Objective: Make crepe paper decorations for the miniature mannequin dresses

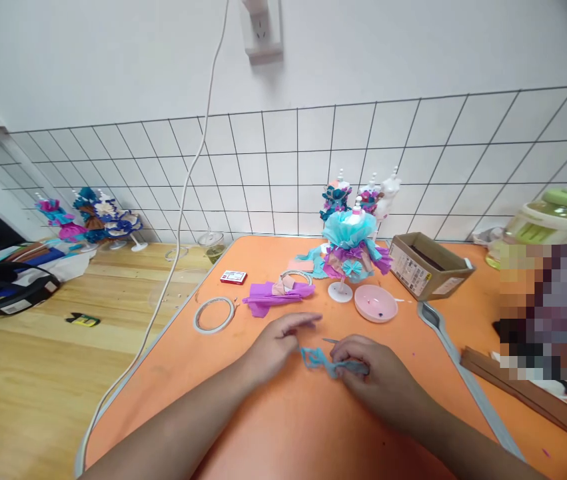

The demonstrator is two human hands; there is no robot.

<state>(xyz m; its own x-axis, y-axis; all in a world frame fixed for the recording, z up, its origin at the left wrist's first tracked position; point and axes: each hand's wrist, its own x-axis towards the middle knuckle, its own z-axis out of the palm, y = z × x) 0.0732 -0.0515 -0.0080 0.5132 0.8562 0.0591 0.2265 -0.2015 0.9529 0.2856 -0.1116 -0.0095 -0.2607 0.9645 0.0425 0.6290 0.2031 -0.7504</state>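
Head view: bare hands at work over an orange worktop.
Dressed figurine: the turquoise-and-purple piece stands upright beyond them, beside a pink dish.
Right hand: fingers of the right hand closed on strip and tool.
Left hand: the left hand, loosely open beside the strip's end; contact cannot be told.
Turquoise strip: crumpled between the hands; seemingly delicate, best pinched lightly, kept slack.
Pointed tool: tip juts leftward; safest angled off fingers.
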